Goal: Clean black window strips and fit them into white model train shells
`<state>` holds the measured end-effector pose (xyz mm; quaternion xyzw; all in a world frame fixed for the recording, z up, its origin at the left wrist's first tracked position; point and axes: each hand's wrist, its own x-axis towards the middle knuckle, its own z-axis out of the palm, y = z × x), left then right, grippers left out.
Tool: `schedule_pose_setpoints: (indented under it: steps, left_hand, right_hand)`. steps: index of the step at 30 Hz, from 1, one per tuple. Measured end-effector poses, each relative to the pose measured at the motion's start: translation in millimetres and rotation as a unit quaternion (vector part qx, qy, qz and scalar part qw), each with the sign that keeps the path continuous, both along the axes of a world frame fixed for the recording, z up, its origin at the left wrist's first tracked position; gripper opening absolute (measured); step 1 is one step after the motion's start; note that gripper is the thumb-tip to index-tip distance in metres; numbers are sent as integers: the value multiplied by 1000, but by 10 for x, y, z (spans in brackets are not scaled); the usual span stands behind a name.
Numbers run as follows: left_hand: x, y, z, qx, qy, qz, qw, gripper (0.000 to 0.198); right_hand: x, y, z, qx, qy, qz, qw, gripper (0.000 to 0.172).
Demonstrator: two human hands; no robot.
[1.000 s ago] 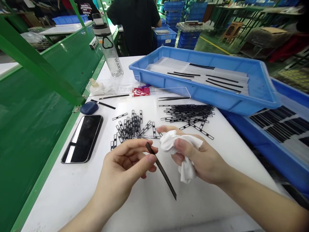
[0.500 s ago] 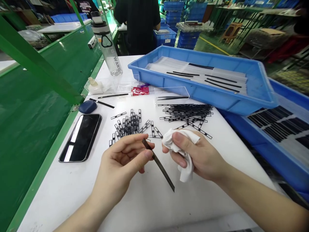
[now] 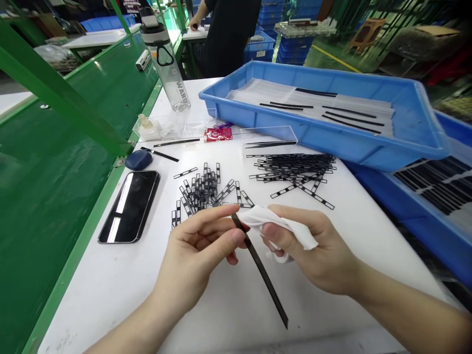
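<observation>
1. At the lower centre of the frame, the left hand (image 3: 206, 246) has its thumb and fingers clamped on a dark strip (image 3: 266, 278) near its upper end.
2. The strip runs slantwise from the centre of the frame down toward the lower right, its far end free above the white table (image 3: 332, 314).
3. Right of centre, the right hand (image 3: 320, 250) has its fingers closed on a crumpled white cloth (image 3: 295, 231). The cloth comes up to the strip's upper end; whether the two touch, I cannot tell.
4. Beyond the hands, about mid-frame, lie a left pile of small black frames (image 3: 202, 189) and, to its right, a right pile of similar frames (image 3: 295, 167).
5. Left of centre, a phone (image 3: 129, 206) lies on the table, with a rounded dark blue case (image 3: 139, 160) just above it in view.
6. A clear bottle (image 3: 171, 73) stands in the upper left, and a red packet (image 3: 217, 134) lies below and right of it.
7. A blue tray (image 3: 332, 140) fills much of the upper right, with black strips (image 3: 353, 123) inside.
8. At the top centre is a co-worker in a dark top (image 3: 232, 39).
</observation>
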<state>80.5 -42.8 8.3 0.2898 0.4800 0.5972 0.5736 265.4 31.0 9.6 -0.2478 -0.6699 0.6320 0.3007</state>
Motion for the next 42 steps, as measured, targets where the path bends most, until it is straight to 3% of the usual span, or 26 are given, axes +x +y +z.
schedule_pose_setpoints:
  steps: [3,7,12,17,23,31,42]
  left_hand:
    - [9,-6,21,1,-3,4,1000,24]
    - [-3,-14,27,-19,-24,-13,999,31]
    - [-41,-28,-33,-18,-26,-52,998,18]
    - [-31,-4,-41,-27,-12,-32,999,15]
    - [5,30,0,-37,-44,8,998,23]
    - [45,30,1,-34,-88,13,995,20]
    - [9,0,-23,-65,-75,34,994,20]
  right_hand:
    - [3,6,5,7,-8,-14,1000,24]
    - [-18,-10,10,90,-5,-13,996,19]
    - [-23,-31,-54,173,0,19,985,15]
    - [5,-19,-93,235,-10,39,971,18]
    - [-11,-16,-52,302,-8,20,953,9]
    - [-7,-36,-41,324,3,13,946,13]
    - [27,-11,-73,373,-16,14,928,31]
